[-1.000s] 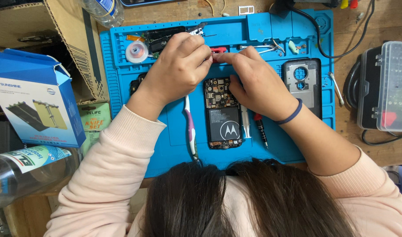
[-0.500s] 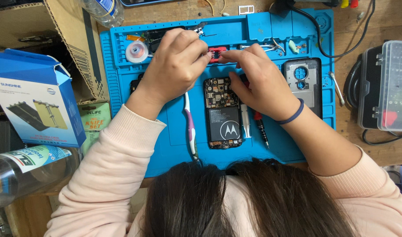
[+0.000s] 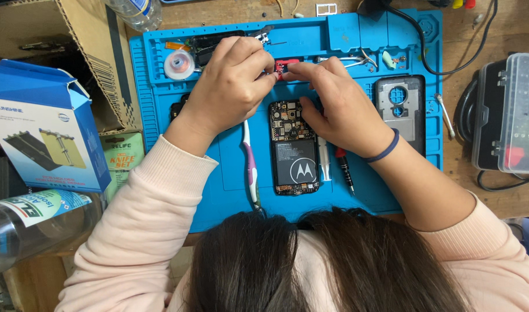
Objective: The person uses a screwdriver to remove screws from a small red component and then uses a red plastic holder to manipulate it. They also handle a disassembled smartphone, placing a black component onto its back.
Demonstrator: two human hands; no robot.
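Both my hands meet over the far part of a blue work mat (image 3: pixel 229 190). My left hand (image 3: pixel 229 86) and my right hand (image 3: pixel 333 104) pinch a small red part (image 3: pixel 284 65) between their fingertips. Just below them lies an opened phone (image 3: pixel 293 147) with its circuit board and black battery showing. A purple and white toothbrush (image 3: pixel 251 167) lies to its left. A white tool (image 3: pixel 324 159) and a red-tipped screwdriver (image 3: pixel 345 170) lie to its right, partly under my right wrist.
A grey phone frame (image 3: pixel 400 110) rests at the mat's right. A white tape roll (image 3: pixel 179 65) sits at its far left. A cardboard box (image 3: pixel 56 34), a blue carton (image 3: pixel 39 127) and a plastic bottle (image 3: pixel 27 225) stand left; a clear-lidded case (image 3: pixel 507 115) and black cable right.
Both hands have shifted slightly toward the far edge of the mat, fingertips still together on the small red part. The phone and tools have not moved.
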